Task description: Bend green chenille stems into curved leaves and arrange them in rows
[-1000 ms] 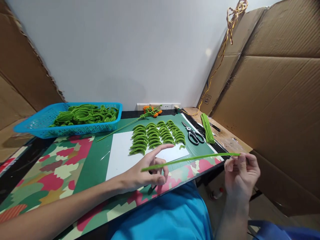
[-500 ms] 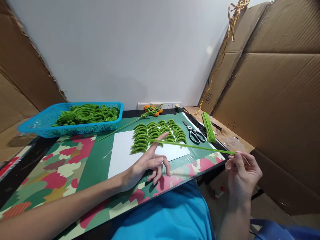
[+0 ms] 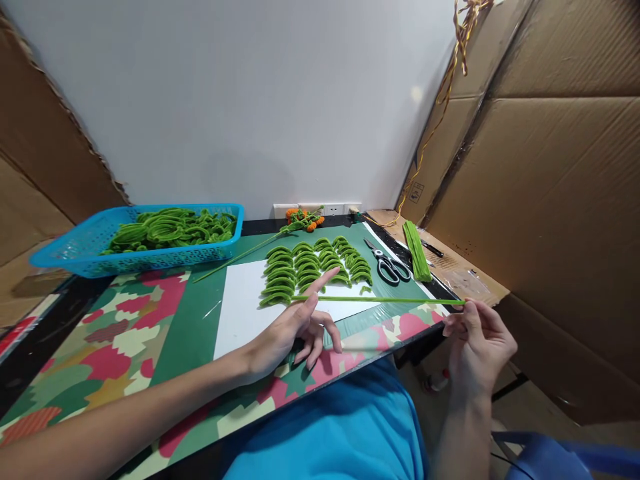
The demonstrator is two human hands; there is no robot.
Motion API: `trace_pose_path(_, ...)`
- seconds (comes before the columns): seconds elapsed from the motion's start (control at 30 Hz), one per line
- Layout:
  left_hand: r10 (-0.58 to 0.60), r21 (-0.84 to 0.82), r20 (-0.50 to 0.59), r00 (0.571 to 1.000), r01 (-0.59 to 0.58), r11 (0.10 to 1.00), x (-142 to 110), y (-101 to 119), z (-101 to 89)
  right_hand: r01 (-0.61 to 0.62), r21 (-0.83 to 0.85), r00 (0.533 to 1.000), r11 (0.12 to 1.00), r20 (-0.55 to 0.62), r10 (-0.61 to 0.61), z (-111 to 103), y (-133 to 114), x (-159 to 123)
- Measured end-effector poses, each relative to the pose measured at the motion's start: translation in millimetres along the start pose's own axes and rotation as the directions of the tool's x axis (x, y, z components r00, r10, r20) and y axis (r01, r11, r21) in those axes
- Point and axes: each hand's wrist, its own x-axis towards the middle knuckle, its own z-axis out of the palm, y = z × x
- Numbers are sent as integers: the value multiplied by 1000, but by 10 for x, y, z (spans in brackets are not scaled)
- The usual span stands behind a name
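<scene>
A long straight green pipe cleaner (image 3: pixel 385 301) runs level across the table's front right corner. My right hand (image 3: pixel 477 343), off the table's edge, pinches its right end. My left hand (image 3: pixel 295 330) rests over the white sheet (image 3: pixel 240 307); its thumb and forefinger meet the stem's left end while the other fingers curl down. Just beyond lie rows of bent green pipe-cleaner leaves (image 3: pixel 310 267).
A blue basket (image 3: pixel 75 250) of green loops stands at the back left. Scissors (image 3: pixel 390 267) and a bundle of straight green stems (image 3: pixel 416 257) lie at the right. An orange-flowered stem (image 3: pixel 300 220) lies by the wall sockets. Cardboard walls rise on both sides.
The stem's left end swung from in front of my left hand up to its forefinger and thumb, and the stem came level. My right hand shifted slightly left and up.
</scene>
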Motion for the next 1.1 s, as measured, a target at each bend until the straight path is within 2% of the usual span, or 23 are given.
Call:
trace_pose_path(0.3,-27,22,-9,1000,27,999,-7,58,19,62,-148,994,987,-80,-74,-26,88,32)
trace_pose_path(0.53,-28,6,3,1000,28,1000,-10,39,11,61,-231,988,971,-121,-91,-96,118,72)
trace_pose_path(0.63,-32,23,9,999,31,999,2,20,22,58,-216,990,975,-114,-84,-116,118,76)
trace_pose_path(0.83,-53,71,-112,992,62,996,26,-22,36,-13,-120,992,993,-128,-2,-105,108,60)
trace_pose_path(1.1,-124,265,16,992,115,957,26,12,22,-203,90,964,975,-158,215,-214,29,142)
